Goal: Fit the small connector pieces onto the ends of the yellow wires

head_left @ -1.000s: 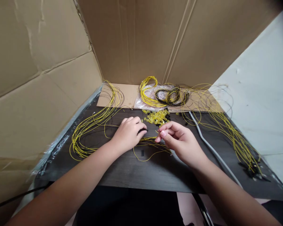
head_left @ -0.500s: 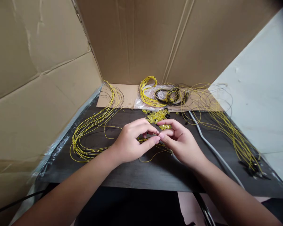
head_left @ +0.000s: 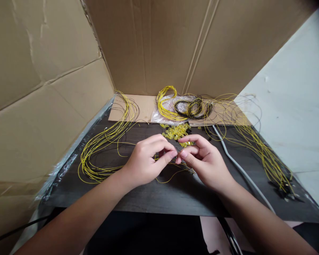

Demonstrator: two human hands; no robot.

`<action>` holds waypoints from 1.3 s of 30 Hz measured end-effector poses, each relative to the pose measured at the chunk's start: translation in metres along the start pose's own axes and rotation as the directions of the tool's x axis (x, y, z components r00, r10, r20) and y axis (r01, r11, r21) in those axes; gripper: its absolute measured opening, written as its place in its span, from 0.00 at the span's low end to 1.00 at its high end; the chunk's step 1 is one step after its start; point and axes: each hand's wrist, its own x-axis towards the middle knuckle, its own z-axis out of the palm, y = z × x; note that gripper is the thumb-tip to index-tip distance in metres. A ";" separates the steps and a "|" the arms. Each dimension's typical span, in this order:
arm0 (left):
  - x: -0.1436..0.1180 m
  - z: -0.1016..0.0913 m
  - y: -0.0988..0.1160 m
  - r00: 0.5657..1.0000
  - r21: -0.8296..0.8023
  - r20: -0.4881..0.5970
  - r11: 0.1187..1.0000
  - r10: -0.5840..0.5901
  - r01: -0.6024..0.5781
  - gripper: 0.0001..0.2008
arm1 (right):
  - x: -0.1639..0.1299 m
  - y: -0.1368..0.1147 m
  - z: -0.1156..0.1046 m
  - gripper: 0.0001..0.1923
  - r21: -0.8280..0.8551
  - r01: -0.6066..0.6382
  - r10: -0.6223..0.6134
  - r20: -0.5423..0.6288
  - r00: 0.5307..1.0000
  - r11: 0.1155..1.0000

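A dark worktop [head_left: 140, 200] stands in a corner of cardboard: a creased, scuffed panel [head_left: 69, 94] on the left and a taller board [head_left: 159, 46] with vertical fold lines at the back. A pale, smooth surface [head_left: 289, 92] closes the right side. Along the rear lies a flat cardboard strip [head_left: 145, 108], with crumpled clear plastic [head_left: 156, 117] on it. A grey cable [head_left: 244, 173] runs forward across the right half; shiny film [head_left: 66, 170] edges the left.

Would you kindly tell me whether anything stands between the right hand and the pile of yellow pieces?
Nothing visible does: the pile of yellow pieces lies just beyond the right hand.
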 end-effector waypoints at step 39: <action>0.050 -0.018 -0.025 0.983 0.504 0.110 0.861 -0.145 0.070 0.09 | -0.004 0.003 0.000 0.09 -0.198 0.033 -0.037 -0.017 0.999 0.980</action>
